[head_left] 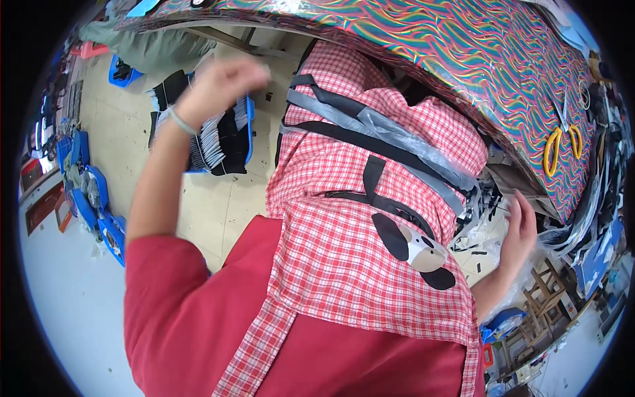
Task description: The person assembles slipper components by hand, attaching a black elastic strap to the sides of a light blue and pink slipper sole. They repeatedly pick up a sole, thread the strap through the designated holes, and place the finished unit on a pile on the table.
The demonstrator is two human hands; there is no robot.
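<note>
My left hand (221, 86) is raised on the left, above a blue crate (251, 126) on the floor. It is smeared by motion; its fingers look bent, and nothing clear shows in them. Low at the right side of my lap is my right hand (520, 231), its fingers stretched out and nothing in them. Across my lap, over a red-and-white checked apron (331, 264), lie black strips (357, 140) and grey, partly see-through strips (397, 126). Neither hand touches them. Bundled black and pale strips (208, 142) fill the crate.
A table with a colourful wavy-patterned cover (423, 40) stands in front of me, over my knees. Scissors with yellow handles (555, 149) lie near its right edge. Dark and clear strips (579, 205) hang at the right. Blue bins (99, 192) line the left side.
</note>
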